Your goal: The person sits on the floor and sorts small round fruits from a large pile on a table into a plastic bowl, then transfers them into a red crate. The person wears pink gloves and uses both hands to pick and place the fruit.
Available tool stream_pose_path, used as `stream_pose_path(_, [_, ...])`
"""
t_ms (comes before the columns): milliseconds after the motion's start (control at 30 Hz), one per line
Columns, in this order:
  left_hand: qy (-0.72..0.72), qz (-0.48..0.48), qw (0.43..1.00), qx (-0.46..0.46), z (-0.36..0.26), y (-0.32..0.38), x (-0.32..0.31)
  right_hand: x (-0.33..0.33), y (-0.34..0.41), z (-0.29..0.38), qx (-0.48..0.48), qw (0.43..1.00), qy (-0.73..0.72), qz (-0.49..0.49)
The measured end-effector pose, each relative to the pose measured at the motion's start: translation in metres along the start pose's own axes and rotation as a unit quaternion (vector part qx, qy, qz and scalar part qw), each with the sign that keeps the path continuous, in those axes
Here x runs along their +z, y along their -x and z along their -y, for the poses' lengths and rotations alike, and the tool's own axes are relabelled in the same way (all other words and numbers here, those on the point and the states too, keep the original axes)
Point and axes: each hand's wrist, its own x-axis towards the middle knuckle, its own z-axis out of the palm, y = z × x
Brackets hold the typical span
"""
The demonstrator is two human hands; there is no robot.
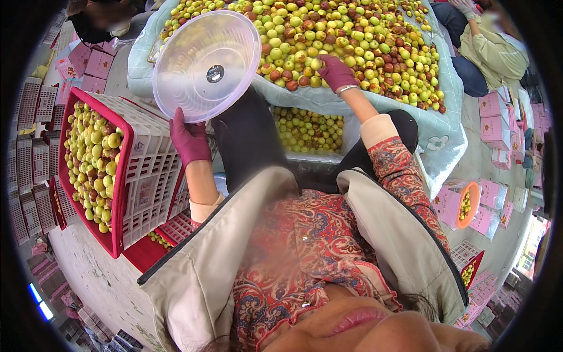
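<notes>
My left hand (189,136), in a magenta glove, grips the lower rim of a translucent plastic basin (189,57). The basin is tilted up on its side and bears a round black sticker; nothing shows inside it. My right hand (338,75), gloved in the same colour, is at the near edge of a heap of jujubes (387,53). A yellow-green jujube (316,64) is between its fingertips. Green and red-brown fruit covers the table, which has a light blue checked cloth (422,119). Below the table edge, between my knees, a container (308,156) holds more jujubes.
Left of me, a white lattice crate (149,176) with a red rim is full of jujubes. Two people, one in a light green jacket (495,53), sit across the table. Pink cartons (492,116), stacked crates (33,158) and an orange tub (467,204) stand around.
</notes>
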Motion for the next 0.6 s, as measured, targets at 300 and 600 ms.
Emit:
stream_pose_path(300, [0.03, 0.022, 0.999, 0.001, 0.0, -0.001, 0.003, -0.007, -0.047, -0.001, 0.195, 0.891, -0.401, 0.085])
stream_pose_path(600, [0.003, 0.006, 1.0, -0.012, 0.0, -0.005, 0.0, -0.008, -0.047, -0.018, 0.212, 0.546, -0.775, 0.236])
